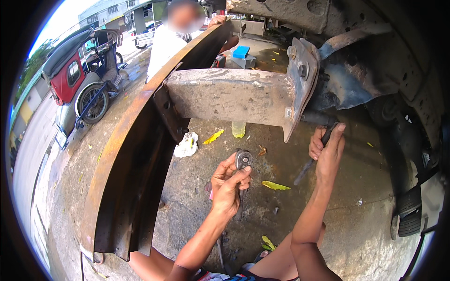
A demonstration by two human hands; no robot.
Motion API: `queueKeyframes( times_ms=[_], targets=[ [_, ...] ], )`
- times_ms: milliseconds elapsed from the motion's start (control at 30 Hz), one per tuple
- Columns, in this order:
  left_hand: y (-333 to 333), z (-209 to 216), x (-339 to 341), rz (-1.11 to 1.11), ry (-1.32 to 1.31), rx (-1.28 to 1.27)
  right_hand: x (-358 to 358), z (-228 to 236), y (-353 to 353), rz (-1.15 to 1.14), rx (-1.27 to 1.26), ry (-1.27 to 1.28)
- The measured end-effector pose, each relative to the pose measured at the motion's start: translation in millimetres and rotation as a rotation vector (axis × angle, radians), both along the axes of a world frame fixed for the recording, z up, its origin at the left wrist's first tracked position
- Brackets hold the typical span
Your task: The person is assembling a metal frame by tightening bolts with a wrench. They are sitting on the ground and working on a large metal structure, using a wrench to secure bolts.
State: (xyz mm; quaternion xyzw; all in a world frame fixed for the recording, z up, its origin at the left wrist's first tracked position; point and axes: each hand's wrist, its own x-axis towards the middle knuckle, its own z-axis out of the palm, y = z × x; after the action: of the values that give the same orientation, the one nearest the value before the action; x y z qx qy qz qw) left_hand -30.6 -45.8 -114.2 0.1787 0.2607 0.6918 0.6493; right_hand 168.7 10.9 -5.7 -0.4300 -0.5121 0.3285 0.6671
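Observation:
My left hand (228, 185) is closed around a ratchet wrench (243, 159), its round head and square drive facing up. Part of its handle shows below my fingers. Farther right, my right hand (326, 151) grips a dark socket wrench (304, 172) near its head. The attached dark socket (320, 117) meets the back of a rusty steel flange plate (300, 84), at the lower bolt. That bolt's head (288, 112) shows on the plate's left face. A thick steel bracket arm (229, 95) joins the plate to a long curved bumper beam (124, 154).
A person in a white shirt (164, 49) holds the beam's far end. Blue box (241, 52), yellowish bottle (238, 129) and white plastic bag (186, 144) lie on the concrete beyond. The vehicle frame (356, 65) overhangs at right. A red sidecar (70, 75) stands far left.

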Motion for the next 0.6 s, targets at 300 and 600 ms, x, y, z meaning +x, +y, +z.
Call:
queueKeyframes(
  times_ms=[300, 600],
  targets=[
    [3, 43, 6, 0.046, 0.103, 0.296, 5, -6, 2, 0.038, 0.012, -0.021],
    [42, 107, 16, -0.021, 0.164, 0.389, 4, -7, 5, 0.049, 0.004, 0.0]
  ],
)
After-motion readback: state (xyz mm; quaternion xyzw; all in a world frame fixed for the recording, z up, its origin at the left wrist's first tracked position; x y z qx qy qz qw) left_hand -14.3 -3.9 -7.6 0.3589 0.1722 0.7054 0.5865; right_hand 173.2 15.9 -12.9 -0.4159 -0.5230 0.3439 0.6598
